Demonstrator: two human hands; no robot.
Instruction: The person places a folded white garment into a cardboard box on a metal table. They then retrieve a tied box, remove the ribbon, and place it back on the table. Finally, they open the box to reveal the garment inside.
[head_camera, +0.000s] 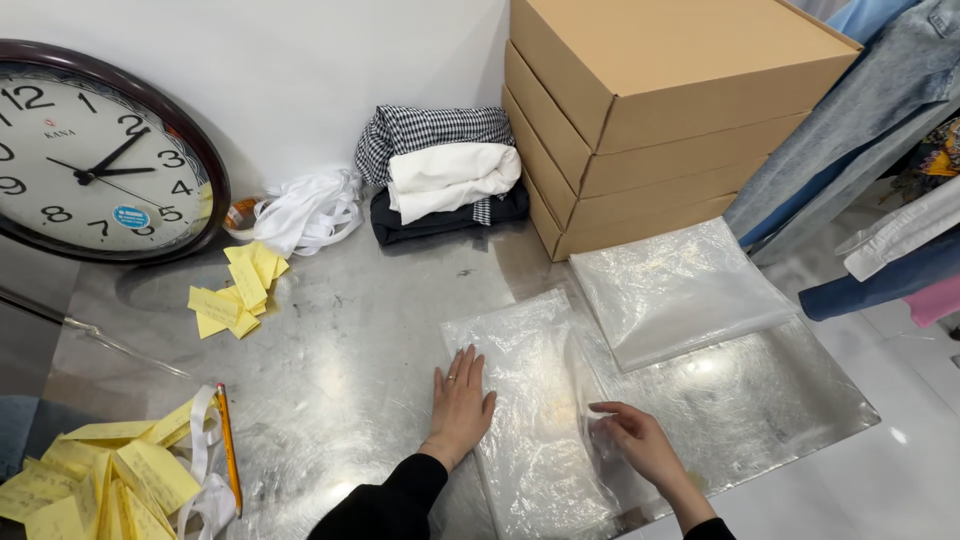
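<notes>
A clear plastic bag (520, 360) lies flat on the shiny metal table (340, 370), near the front edge. My left hand (460, 400) presses flat on the bag's left side, fingers spread, a ring on one finger. My right hand (635, 440) pinches the bag's right edge, where the film lifts up in a fold. A stack of more clear bags (680, 290) lies just beyond, to the right.
Stacked cardboard boxes (640, 110) stand at the back right. Folded clothes (445, 175) and white ribbon (305, 210) lie at the back. A wall clock (95, 155) leans at left. Yellow slips (240, 290) and a pencil (228, 445) sit on the left. Jeans (860, 120) hang at right.
</notes>
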